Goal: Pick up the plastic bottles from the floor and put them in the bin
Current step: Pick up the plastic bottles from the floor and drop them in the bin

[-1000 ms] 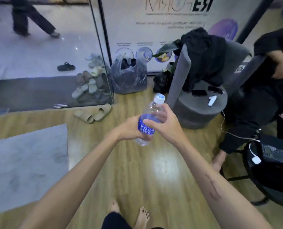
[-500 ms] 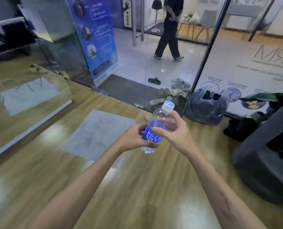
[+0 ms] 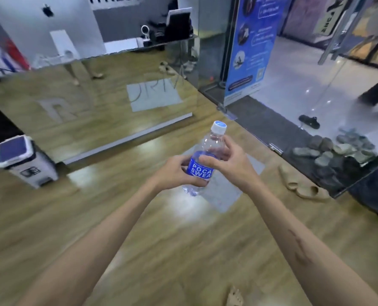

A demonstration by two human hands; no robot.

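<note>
A clear plastic bottle (image 3: 214, 140) with a blue label and a pale cap is held upright in front of me, above the wooden floor. My left hand (image 3: 174, 173) grips its lower body and label from the left. My right hand (image 3: 230, 161) wraps the upper body from the right, below the cap. A small white bin (image 3: 26, 164) with a dark blue swing lid stands on the floor at the far left, against the mirrored counter, well away from the bottle.
A mirrored counter front (image 3: 99, 102) runs across the back left. A grey mat (image 3: 232, 188) lies under my hands. Beige slippers (image 3: 303, 184) sit by the glass door (image 3: 316, 85) at right, with more shoes behind it. A blue banner (image 3: 247, 51) stands by the door.
My view has swung to the left: the stool, chair and seated person have left the frame, and the counter and bin have come in. Both hands keep the same hold on the bottle.
</note>
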